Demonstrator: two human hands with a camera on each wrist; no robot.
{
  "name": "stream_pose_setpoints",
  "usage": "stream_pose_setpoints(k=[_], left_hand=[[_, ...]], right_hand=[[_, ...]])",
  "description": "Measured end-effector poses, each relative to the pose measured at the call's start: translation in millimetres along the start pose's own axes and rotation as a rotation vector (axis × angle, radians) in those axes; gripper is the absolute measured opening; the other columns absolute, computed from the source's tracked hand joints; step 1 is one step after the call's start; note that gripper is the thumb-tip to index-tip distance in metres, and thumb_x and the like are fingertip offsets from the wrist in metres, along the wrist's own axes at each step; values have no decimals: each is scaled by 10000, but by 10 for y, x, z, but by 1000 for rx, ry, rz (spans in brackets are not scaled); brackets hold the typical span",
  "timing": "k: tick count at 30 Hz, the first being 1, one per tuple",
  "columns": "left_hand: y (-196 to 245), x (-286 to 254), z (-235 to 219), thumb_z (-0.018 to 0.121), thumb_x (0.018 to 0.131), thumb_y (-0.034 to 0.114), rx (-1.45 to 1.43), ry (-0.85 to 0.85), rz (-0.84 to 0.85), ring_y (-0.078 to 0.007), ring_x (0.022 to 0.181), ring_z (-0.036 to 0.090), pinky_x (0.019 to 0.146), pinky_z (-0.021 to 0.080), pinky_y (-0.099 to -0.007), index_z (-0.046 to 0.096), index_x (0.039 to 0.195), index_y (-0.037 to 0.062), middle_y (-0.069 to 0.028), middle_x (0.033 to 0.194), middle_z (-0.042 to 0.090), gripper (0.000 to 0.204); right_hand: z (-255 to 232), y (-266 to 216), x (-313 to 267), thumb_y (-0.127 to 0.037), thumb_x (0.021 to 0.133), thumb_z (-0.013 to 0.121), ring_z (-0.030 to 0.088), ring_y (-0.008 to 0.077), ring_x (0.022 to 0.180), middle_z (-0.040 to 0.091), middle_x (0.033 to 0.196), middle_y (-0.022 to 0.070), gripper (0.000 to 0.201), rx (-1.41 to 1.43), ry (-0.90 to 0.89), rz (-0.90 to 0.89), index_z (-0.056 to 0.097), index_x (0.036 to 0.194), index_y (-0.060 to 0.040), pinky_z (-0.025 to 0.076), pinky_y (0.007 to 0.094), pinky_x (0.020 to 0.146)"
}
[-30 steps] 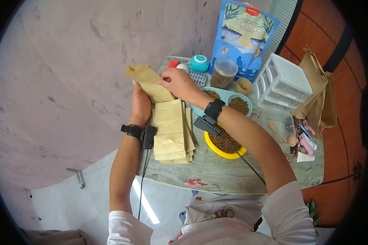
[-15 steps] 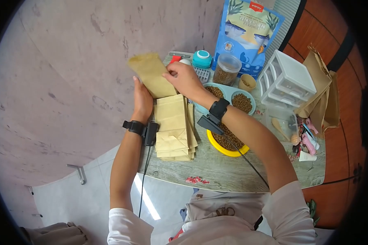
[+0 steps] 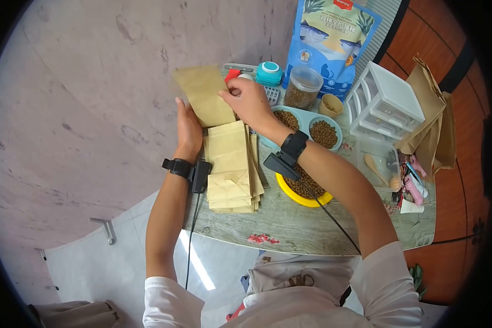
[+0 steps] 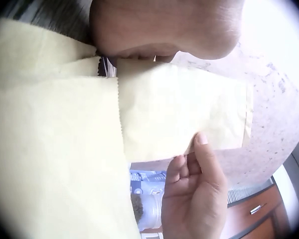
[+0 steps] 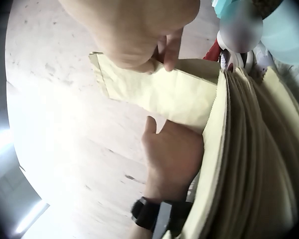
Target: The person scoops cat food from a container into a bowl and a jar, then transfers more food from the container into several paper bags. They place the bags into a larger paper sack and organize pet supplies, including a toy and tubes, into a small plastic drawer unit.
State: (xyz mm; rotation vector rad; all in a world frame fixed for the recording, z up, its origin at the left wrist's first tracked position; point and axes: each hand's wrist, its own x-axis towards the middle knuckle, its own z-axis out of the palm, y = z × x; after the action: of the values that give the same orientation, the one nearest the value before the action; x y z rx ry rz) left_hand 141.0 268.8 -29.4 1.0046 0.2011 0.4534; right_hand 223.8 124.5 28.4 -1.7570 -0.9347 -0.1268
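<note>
A tan paper bag stands raised beyond a stack of similar paper bags on the table. My right hand pinches its right edge between thumb and fingers; the left wrist view shows that thumb lying on the paper. At the bag's left edge is my left hand. Its thumb points up, apart from the paper in the right wrist view, and its fingers are mostly hidden behind the bag. Layers of the stack fan out at the right of that view.
Right of the stack are a blue double bowl and a yellow bowl, both holding brown kibble. Behind stand a kibble jar, a paper cup and a blue pouch. White drawers stand at the right; a wall borders the left.
The raised bag has lifted and turned its broad face more toward the head camera. My right hand keeps its pinch on the edge, and my left hand stays beside it.
</note>
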Motion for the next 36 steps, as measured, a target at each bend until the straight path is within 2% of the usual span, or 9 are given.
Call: stream_pose_setpoints(k=[4,7,9,12,15,19,21,30,36], left_hand=[[-45,29,-9,198,981,562,-2,26,96,-239,1300,378,1096,239,-351,385,1356,-21,-135,1398,433,718],[-56,71,-73,214,976,572,15,-124,6,-236,1308,367,1099,235,-350,364,1372,-6,-127,1415,412,717],[-96,90,-48,214,971,582,21,-15,83,-240,1300,377,1099,234,-351,380,1361,-15,-131,1402,427,732],[-42,41,-43,214,974,573,7,-54,7,-240,1297,381,1099,233,-350,381,1363,-9,-134,1400,431,720],[-55,10,46,204,971,580,-37,55,56,-247,1282,399,1094,242,-354,405,1338,-38,-154,1370,462,746],[-7,-20,36,203,966,591,51,-77,29,-251,1288,395,1092,247,-359,390,1349,-42,-159,1378,453,763],[-6,-32,81,199,965,595,43,-45,41,-254,1287,398,1090,250,-361,388,1346,-56,-162,1377,452,778],[-26,-29,140,259,979,550,120,12,79,-224,1270,412,1090,257,-347,406,1355,-4,-129,1365,469,685],[22,-64,135,325,984,498,68,-115,51,-196,1208,470,1044,331,-337,452,1317,14,-94,1311,513,601]], right_hand=[[-10,35,-19,-150,820,676,639,169,664,673,739,108,184,-40,-169,81,650,861,27,480,285,616],[-49,-23,-19,-151,823,671,634,159,664,664,732,109,187,63,35,69,649,856,32,479,281,619],[-99,-42,-29,-157,828,667,618,154,631,653,712,109,193,-96,-200,40,649,851,33,469,289,593],[0,18,-27,-164,825,673,580,148,579,637,676,100,198,10,19,-76,650,844,32,448,292,558],[-38,34,-25,-181,823,678,555,146,544,630,652,98,208,-89,-200,65,655,850,24,434,295,536],[-56,68,-37,-198,819,680,557,146,541,634,648,91,219,-26,-64,79,666,867,15,438,297,537],[-53,149,-32,-229,787,689,587,283,592,596,644,155,253,-10,-186,200,638,788,19,444,371,573],[-133,313,-156,-217,761,697,638,293,732,664,792,158,298,-196,-309,-76,656,922,30,498,371,676],[-157,287,-113,-227,754,701,611,344,670,631,728,208,288,-246,-339,-7,656,840,45,481,393,637]])
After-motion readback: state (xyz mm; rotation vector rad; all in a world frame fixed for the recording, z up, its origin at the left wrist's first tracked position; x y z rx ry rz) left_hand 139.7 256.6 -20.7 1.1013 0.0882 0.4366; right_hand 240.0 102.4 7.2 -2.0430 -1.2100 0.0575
